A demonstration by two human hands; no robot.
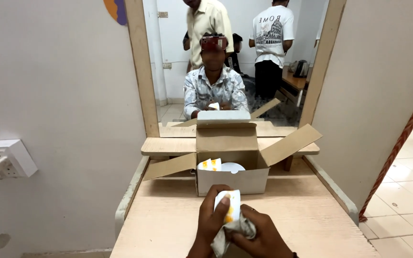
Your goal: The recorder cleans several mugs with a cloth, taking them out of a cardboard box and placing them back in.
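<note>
**Both hands on a small white packet**

Head view is showing my left hand [213, 217] closing around a small white packet [231, 204] with orange marks, thumb pressing across its face so it is standing upright in front of me. My right hand [259, 234] is sitting just beside and below it, bunching a grey cloth [230, 233] against the packet's lower end; the cloth is hanging down between my palms, which suggests I am wiping the packet while the left hand is steadying it.

Just beyond my grip an open cardboard box [233, 179] is resting on the wooden table [168, 224], flaps spreading outward so its inside is staying reachable. Inside it more white packets [210, 165] are lying. Farther off a mirror [235, 62] is leaning behind the box, reflecting me and people standing behind.
</note>
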